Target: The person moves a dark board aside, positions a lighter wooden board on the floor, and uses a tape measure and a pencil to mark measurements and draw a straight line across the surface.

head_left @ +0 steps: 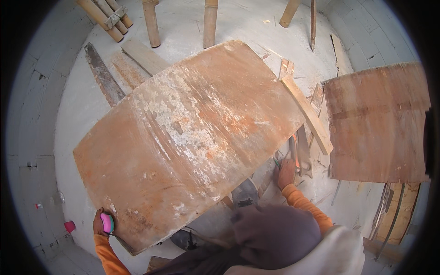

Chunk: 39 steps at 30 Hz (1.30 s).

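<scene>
your left hand (pixel 97 223) is at the short left edge of the large brown board (pixel 114 169), toward its near corner. the fingers of this hand are clamped on a rounded pink-and-teal object (pixel 107 223), which sits at the board's edge. the large brown board lies at a slant across the middle of the work area; a band of pale, flaked residue crosses its face.

your right hand (pixel 286 174) is just off the near long edge, toward its right end. a small green item (pixel 276 161) shows beside its fingers; you cannot tell from this view whether they are apart or closed on it. a tool with an orange stripe (pixel 295 151) lies just beside this hand.

a pale wooden batten (pixel 309 117) is at the right end of the board. farther right is a second reddish-brown board (pixel 376 123). two dark shoes (pixel 245 193) show along the near long edge. bamboo poles (pixel 211 23) stand beyond the far edge, and loose planks (pixel 103 73) lie on the pale floor (pixel 73 119).
</scene>
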Available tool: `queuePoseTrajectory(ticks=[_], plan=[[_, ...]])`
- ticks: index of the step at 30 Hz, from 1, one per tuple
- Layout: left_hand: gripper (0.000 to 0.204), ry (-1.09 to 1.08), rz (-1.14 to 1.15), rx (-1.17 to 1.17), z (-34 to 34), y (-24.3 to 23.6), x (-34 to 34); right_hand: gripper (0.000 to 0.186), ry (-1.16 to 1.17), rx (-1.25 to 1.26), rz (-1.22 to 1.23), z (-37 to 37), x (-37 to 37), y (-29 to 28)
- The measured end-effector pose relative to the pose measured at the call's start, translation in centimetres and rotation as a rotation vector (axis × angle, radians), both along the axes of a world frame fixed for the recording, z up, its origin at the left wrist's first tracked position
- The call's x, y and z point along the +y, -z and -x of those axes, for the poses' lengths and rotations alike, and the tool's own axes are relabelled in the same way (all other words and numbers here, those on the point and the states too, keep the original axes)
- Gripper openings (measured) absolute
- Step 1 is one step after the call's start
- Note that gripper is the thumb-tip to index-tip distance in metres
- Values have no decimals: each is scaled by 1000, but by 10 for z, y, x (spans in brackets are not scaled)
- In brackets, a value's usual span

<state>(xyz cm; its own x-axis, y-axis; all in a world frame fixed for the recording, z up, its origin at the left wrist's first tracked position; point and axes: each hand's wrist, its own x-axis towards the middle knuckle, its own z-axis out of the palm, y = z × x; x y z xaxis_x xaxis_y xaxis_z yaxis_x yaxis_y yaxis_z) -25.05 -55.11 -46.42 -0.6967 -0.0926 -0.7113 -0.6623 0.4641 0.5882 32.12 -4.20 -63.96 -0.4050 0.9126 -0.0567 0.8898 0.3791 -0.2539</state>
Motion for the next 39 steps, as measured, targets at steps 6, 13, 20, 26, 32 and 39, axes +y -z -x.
queuePoseTrajectory(ticks=[6, 13, 20, 26, 32, 39], plan=[[23, 6, 66, 57, 6, 0, -9, 32, 395, 258, 154, -24, 20, -29], [36, 64, 96, 93, 8, 8, -17, 48, 191, -127, -101, -7, 72, -33], [39, 61, 41, 170, 0, -17, -10, 43, 182, -247, -65, -40, 96, -11], [40, 32, 12, 270, -7, -14, -4, 33, 69, -422, -58, -104, 84, -46], [33, 145, 300, 90, 7, -14, -42, 43, 21, -519, -21, -193, 36, -76], [49, 201, 409, -58, 15, -1, -18, 49, 296, -381, -164, -219, 27, -65]])
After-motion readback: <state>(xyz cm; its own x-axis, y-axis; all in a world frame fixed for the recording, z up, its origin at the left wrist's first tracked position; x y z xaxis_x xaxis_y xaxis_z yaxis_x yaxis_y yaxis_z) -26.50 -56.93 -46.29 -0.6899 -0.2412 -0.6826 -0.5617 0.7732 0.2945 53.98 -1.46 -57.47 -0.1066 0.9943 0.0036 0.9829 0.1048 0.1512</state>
